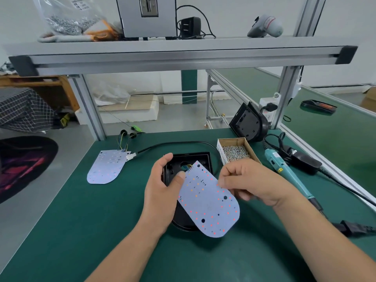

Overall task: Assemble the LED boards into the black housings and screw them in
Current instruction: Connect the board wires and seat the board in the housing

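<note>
Both hands pinch the LED board [208, 202] over the black housing [173, 167]: left hand [162, 192] grip grasping its left edge; right hand [248, 182] seemingly likewise, fingertips partly hidden.

My left hand [162, 192] and the LED board [209, 202] hid most of the black housing [191, 159]. My right fingers [234, 174] covered the board's three o'clock edge. My forearms ran off at six o'clock.
</note>
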Motion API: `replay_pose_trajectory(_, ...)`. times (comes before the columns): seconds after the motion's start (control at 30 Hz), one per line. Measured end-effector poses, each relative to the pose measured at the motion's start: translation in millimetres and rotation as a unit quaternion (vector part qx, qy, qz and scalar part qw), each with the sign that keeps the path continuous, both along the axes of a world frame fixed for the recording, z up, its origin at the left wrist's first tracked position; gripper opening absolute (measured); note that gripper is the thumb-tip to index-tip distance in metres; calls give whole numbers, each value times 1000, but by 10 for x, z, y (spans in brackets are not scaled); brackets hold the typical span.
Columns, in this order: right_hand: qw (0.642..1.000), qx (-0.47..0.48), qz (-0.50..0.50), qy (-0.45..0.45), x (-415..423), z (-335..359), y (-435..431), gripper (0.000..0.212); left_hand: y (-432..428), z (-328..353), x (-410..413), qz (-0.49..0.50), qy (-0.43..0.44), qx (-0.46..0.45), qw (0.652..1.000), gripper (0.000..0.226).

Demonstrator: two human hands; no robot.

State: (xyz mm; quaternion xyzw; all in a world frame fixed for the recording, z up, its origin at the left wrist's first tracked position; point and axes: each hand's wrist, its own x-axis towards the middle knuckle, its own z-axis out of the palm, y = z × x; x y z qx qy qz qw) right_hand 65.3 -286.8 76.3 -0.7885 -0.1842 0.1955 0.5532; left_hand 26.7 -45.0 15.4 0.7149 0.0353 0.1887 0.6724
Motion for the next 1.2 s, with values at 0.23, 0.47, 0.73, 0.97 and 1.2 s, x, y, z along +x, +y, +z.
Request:
replay_pose_trajectory(0.23,999,44,-5,20,17,-86,61,5,-6,4,22,20,5,2,1000,49)
replay_pose_trajectory(0.47,995,76,-70,-4,-8,-185,236,12,-70,2,7,4,33,-19,999,67)
replay_pose_trajectory(0.73,996,-4,-78,-48,-64,-170,310,11,-98,22,-16,6,21,-39,999,57)
replay_pose_trajectory(0.97,994,-67,-50,-76,-97,-71,264,10,-108,49,-31,0,44,-62,997,50)
replay_pose_trajectory(1.2,936,-231,-106,-245,-135,-106,293,24,-100,152,-74,-10,46,-100,994,53)
